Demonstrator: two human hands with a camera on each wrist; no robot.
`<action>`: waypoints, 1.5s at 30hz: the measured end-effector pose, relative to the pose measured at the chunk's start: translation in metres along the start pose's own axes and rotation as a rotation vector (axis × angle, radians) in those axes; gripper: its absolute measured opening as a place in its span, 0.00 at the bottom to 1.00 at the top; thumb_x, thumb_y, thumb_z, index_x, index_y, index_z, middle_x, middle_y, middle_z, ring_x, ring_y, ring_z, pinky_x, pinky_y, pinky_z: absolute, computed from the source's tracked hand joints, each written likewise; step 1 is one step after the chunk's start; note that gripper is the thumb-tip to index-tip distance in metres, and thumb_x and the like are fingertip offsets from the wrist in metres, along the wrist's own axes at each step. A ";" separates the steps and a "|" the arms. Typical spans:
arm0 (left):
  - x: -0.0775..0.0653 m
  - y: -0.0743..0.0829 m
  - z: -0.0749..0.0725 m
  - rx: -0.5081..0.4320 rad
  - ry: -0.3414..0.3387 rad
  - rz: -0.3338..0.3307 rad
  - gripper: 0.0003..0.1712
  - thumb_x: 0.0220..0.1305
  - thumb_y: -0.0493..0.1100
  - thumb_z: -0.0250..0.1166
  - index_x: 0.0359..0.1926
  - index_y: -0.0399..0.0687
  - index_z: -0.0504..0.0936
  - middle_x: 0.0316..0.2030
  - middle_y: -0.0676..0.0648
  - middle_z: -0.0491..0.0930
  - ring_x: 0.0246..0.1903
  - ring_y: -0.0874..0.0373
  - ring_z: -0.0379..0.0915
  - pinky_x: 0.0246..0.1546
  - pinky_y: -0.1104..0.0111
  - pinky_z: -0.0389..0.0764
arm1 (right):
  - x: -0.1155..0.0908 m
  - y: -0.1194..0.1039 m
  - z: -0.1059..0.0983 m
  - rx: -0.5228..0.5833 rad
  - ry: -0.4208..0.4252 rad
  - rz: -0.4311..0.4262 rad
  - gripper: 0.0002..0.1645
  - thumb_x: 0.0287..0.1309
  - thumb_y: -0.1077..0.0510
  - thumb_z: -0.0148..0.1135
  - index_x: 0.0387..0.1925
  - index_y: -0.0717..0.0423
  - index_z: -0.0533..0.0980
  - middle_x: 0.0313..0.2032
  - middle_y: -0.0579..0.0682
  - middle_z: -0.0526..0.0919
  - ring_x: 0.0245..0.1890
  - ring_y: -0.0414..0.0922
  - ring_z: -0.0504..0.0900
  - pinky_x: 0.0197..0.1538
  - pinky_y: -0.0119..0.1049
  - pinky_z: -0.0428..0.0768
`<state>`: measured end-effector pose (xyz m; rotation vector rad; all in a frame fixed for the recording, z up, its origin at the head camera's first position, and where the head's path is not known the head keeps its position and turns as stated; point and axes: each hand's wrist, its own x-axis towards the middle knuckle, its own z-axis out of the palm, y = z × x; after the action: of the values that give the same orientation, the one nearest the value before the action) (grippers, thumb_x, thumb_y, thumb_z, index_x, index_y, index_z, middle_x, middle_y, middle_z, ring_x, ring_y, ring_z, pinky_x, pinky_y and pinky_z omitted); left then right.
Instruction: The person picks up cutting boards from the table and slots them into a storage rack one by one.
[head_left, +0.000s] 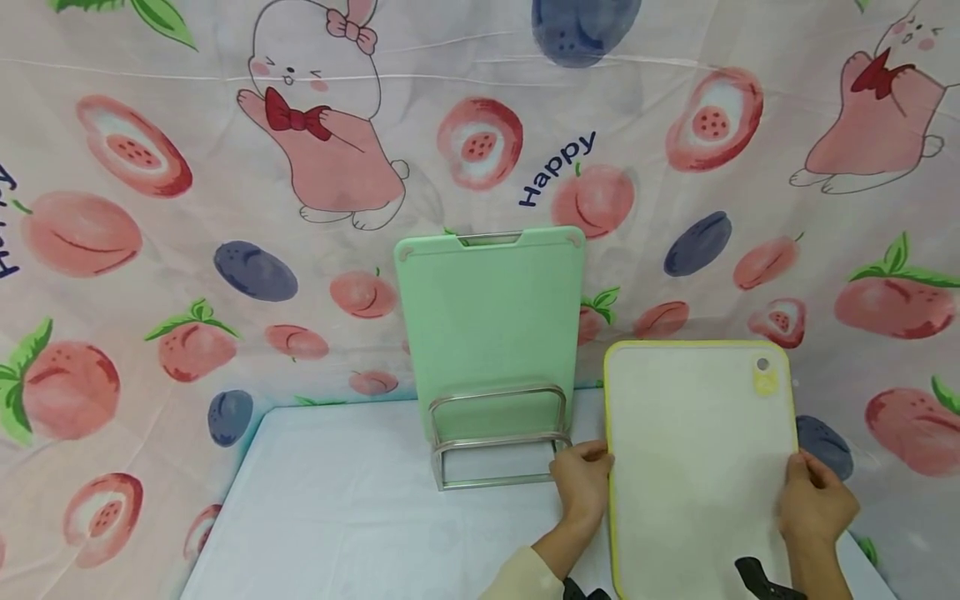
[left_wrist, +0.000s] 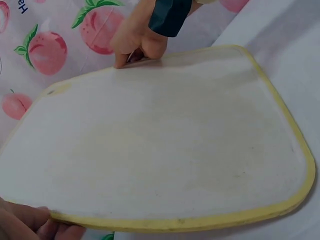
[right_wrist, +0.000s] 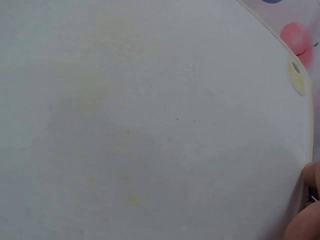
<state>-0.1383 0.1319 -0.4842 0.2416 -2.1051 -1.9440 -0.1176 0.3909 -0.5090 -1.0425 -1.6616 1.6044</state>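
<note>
A white cutting board (head_left: 701, 467) with a yellow rim stands tilted up at the right in the head view, a small hole near its top right corner. My left hand (head_left: 585, 483) pinches its left edge, beside a metal rack. The right hand (head_left: 817, 500) grips the opposite edge. In the left wrist view the same cutting board (left_wrist: 170, 140) fills most of the picture, with fingers at both long edges. The right wrist view shows mostly the board's marked white face (right_wrist: 150, 125), with fingertips (right_wrist: 302, 222) at its right edge.
Left of the board, the wire rack (head_left: 498, 437) stands on the white tabletop (head_left: 337, 500). A green cutting board (head_left: 491, 317) stands upright in it. Behind hangs a cloth (head_left: 465, 50) printed with fruit and rabbits.
</note>
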 end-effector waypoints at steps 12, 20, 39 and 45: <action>0.007 0.005 0.001 -0.054 0.008 0.108 0.11 0.40 0.22 0.72 0.25 0.39 0.87 0.18 0.50 0.82 0.19 0.64 0.77 0.20 0.75 0.76 | 0.040 0.034 0.004 0.377 0.046 -0.023 0.13 0.54 0.59 0.69 0.44 0.54 0.84 0.34 0.43 0.79 0.35 0.32 0.78 0.36 0.17 0.75; 0.018 0.013 -0.005 -0.202 -0.202 0.088 0.07 0.46 0.23 0.70 0.27 0.35 0.87 0.23 0.46 0.83 0.22 0.61 0.79 0.25 0.70 0.82 | 0.003 -0.012 0.005 0.559 0.051 -0.060 0.09 0.56 0.67 0.64 0.40 0.59 0.84 0.32 0.47 0.78 0.34 0.36 0.77 0.35 0.18 0.76; 0.061 0.041 -0.024 -0.024 -0.246 0.401 0.05 0.50 0.28 0.71 0.30 0.36 0.85 0.25 0.47 0.83 0.26 0.65 0.74 0.25 0.77 0.78 | -0.008 -0.057 0.017 0.863 -0.027 -0.145 0.15 0.43 0.75 0.70 0.38 0.75 0.80 0.27 0.55 0.79 0.30 0.43 0.77 0.33 0.25 0.78; 0.068 0.044 -0.029 0.009 -0.255 0.474 0.05 0.51 0.28 0.70 0.31 0.36 0.85 0.25 0.47 0.82 0.25 0.66 0.74 0.24 0.79 0.75 | -0.011 -0.059 0.024 0.993 -0.061 -0.236 0.14 0.44 0.80 0.66 0.37 0.80 0.77 0.28 0.59 0.77 0.31 0.46 0.75 0.33 0.27 0.79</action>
<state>-0.1914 0.0882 -0.4333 -0.4861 -2.0726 -1.7462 -0.1397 0.3712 -0.4514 -0.2710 -0.7543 1.9410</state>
